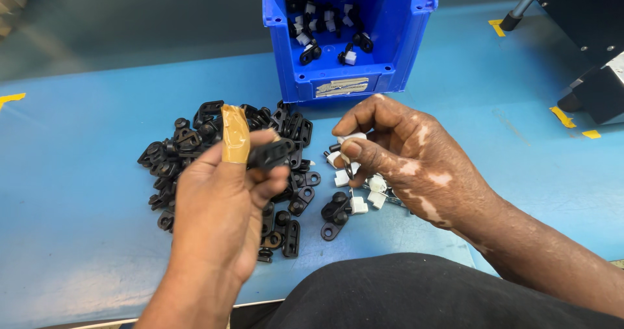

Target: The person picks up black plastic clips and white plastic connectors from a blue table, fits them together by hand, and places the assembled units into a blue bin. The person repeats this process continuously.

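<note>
Left hand [221,199] pinches a light, stiff black bracket [268,154] by its edges; right hand [403,160], at 3 o'clock, pinches a small white clip [351,138].

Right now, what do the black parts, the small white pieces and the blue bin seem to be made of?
Black parts: likely moulded plastic, matte with a slight sheen. White pieces: probably plastic too, smooth and opaque. Blue bin: rigid glossy plastic, with light reflecting off its walls.
</note>
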